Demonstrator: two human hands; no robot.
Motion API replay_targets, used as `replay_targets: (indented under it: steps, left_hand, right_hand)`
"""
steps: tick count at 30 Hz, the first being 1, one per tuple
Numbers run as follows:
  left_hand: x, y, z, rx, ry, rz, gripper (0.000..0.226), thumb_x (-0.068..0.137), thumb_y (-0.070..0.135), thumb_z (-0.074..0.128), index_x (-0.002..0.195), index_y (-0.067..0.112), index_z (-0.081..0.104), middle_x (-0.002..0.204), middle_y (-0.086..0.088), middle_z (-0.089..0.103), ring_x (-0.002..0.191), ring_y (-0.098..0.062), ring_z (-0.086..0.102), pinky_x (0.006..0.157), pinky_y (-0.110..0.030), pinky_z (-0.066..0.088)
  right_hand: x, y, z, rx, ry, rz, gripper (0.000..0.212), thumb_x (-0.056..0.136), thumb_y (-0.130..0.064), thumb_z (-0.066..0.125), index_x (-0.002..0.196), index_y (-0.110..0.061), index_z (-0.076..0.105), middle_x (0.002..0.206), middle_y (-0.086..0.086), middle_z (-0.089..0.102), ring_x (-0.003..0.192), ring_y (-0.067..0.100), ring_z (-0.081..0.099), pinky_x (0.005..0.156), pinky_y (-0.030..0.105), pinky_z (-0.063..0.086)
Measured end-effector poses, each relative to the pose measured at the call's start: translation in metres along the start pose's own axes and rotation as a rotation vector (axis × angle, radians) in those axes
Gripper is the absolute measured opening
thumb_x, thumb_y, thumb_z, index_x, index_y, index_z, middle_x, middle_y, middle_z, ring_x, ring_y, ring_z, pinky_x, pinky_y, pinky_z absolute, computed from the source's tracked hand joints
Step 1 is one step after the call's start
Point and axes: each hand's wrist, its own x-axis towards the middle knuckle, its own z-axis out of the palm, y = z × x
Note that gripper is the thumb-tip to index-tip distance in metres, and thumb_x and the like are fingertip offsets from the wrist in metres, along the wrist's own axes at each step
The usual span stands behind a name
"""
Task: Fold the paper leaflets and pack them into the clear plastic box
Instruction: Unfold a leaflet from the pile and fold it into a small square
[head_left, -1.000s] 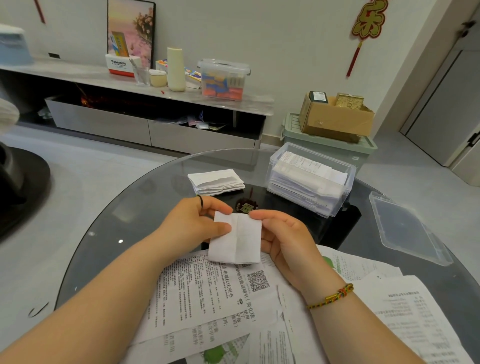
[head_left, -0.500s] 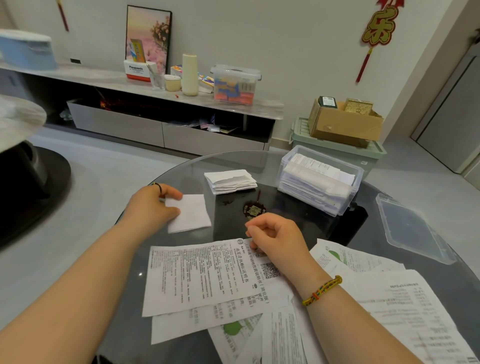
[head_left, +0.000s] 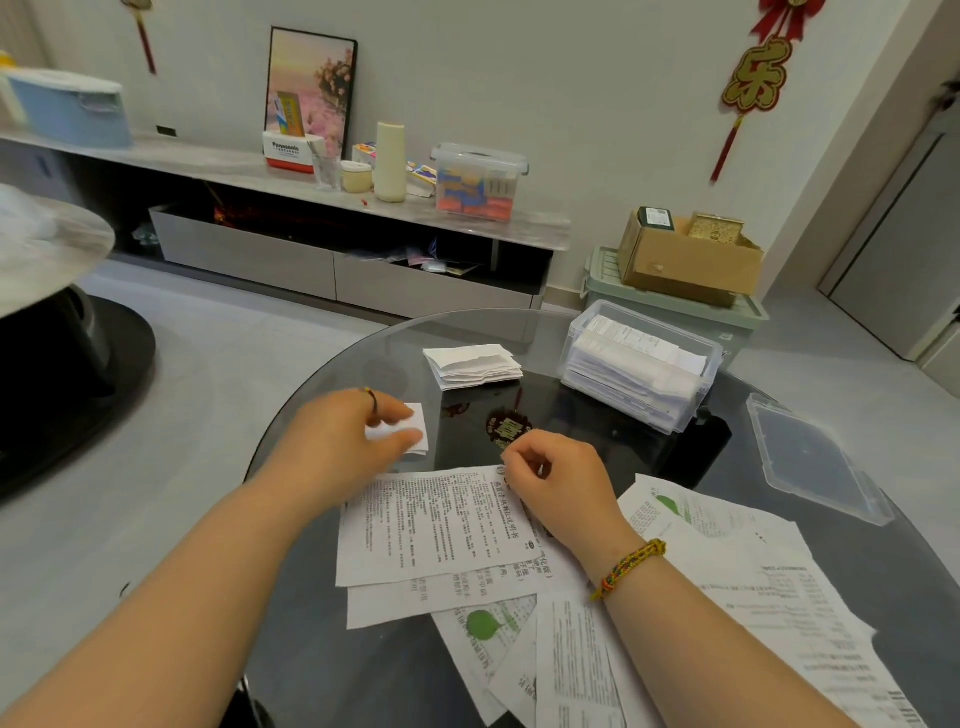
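Observation:
My left hand (head_left: 348, 441) reaches over the left part of the round glass table, thumb and forefinger pinching a small white folded leaflet (head_left: 420, 430); the hand is blurred. My right hand (head_left: 558, 480) is curled, its fingertips closed on the top right corner of a flat printed leaflet (head_left: 431, 525). More unfolded leaflets (head_left: 753, 566) lie spread beneath and to the right. A stack of folded leaflets (head_left: 472, 366) sits further back. The clear plastic box (head_left: 698, 400), open and filled with folded papers, stands at the back right.
The box's clear lid (head_left: 815, 457) lies at the table's right edge. A small dark round tag (head_left: 506, 428) rests between my hands and the stack. The glass table (head_left: 322, 649) ends close to my left forearm. A low cabinet and storage bins stand behind.
The folded leaflet went from both hands down to the table's left side with my left hand. My right hand dropped onto the top printed sheet and stays at its corner.

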Motion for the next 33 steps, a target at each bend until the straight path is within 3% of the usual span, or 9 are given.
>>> replay_targets:
  steps: [5, 9, 15, 22, 25, 27, 30, 33]
  left_hand:
    - [-0.014, 0.015, 0.015, 0.200, -0.237, 0.124, 0.055, 0.082, 0.038, 0.063, 0.132, 0.027, 0.043, 0.134, 0.009, 0.047, 0.125, -0.010, 0.040, 0.102, -0.023, 0.032]
    - [-0.010, 0.014, 0.020, 0.198, -0.303, 0.092, 0.063, 0.080, 0.034, 0.065, 0.136, 0.025, 0.037, 0.136, 0.004, 0.044, 0.127, -0.014, 0.039, 0.105, -0.027, 0.034]
    - [-0.009, 0.015, 0.018, 0.109, -0.337, 0.057, 0.057, 0.079, 0.029, 0.068, 0.130, 0.025, 0.042, 0.103, 0.008, 0.044, 0.101, -0.010, 0.046, 0.091, -0.020, 0.038]
    - [-0.004, 0.012, 0.019, -0.043, -0.319, -0.046, 0.044, 0.080, 0.016, 0.067, 0.120, 0.021, 0.049, 0.082, 0.017, 0.045, 0.082, -0.007, 0.052, 0.069, -0.014, 0.043]
    - [-0.002, 0.010, 0.019, -0.148, -0.279, -0.059, 0.020, 0.082, 0.011, 0.064, 0.095, 0.023, 0.056, 0.075, 0.017, 0.056, 0.065, 0.001, 0.056, 0.052, -0.008, 0.042]
    - [-0.001, 0.010, 0.017, -0.254, -0.243, -0.081, 0.015, 0.082, 0.011, 0.065, 0.081, 0.024, 0.057, 0.073, 0.013, 0.062, 0.061, 0.000, 0.059, 0.052, -0.010, 0.044]
    - [0.000, 0.011, 0.013, -0.559, -0.160, -0.170, 0.011, 0.080, 0.008, 0.066, 0.075, 0.016, 0.063, 0.067, 0.004, 0.070, 0.056, -0.009, 0.066, 0.055, -0.020, 0.053]
    - [0.001, 0.014, 0.015, -0.870, -0.118, -0.247, 0.009, 0.081, 0.001, 0.062, 0.076, 0.008, 0.064, 0.060, 0.002, 0.071, 0.051, -0.008, 0.067, 0.048, -0.018, 0.053]
  right_hand:
    - [-0.002, -0.002, -0.002, 0.026, 0.040, 0.042, 0.016, 0.086, -0.011, 0.054, 0.077, -0.006, 0.067, 0.060, -0.012, 0.051, 0.057, 0.002, 0.046, 0.057, 0.012, 0.037]
    - [-0.004, -0.005, -0.003, -0.004, 0.019, 0.043, 0.018, 0.088, -0.015, 0.052, 0.084, -0.007, 0.067, 0.069, -0.006, 0.055, 0.064, 0.005, 0.048, 0.064, 0.019, 0.042]
    - [-0.003, -0.003, -0.003, 0.043, 0.043, 0.078, 0.018, 0.088, -0.015, 0.052, 0.080, -0.007, 0.066, 0.063, -0.009, 0.053, 0.060, 0.003, 0.046, 0.061, 0.017, 0.040]
    - [-0.002, 0.002, -0.003, 0.140, 0.053, 0.092, 0.019, 0.087, -0.013, 0.055, 0.069, -0.016, 0.059, 0.059, -0.013, 0.052, 0.055, 0.003, 0.046, 0.054, 0.009, 0.037]
    - [-0.002, 0.004, -0.002, 0.175, 0.059, 0.098, 0.023, 0.087, -0.014, 0.055, 0.066, -0.020, 0.058, 0.061, -0.013, 0.054, 0.055, 0.002, 0.049, 0.055, 0.009, 0.037]
    - [-0.002, 0.004, -0.003, 0.237, 0.079, 0.111, 0.026, 0.087, -0.014, 0.055, 0.065, -0.026, 0.056, 0.064, -0.012, 0.057, 0.056, -0.003, 0.051, 0.054, 0.008, 0.038]
    - [0.002, 0.005, -0.006, 0.417, 0.128, 0.158, 0.021, 0.088, -0.012, 0.055, 0.078, -0.030, 0.052, 0.075, -0.012, 0.056, 0.060, 0.001, 0.050, 0.057, 0.006, 0.041]
    - [0.005, 0.007, -0.006, 0.540, 0.098, 0.218, 0.013, 0.089, -0.017, 0.053, 0.089, -0.030, 0.052, 0.085, -0.011, 0.057, 0.068, 0.005, 0.052, 0.065, 0.014, 0.045]
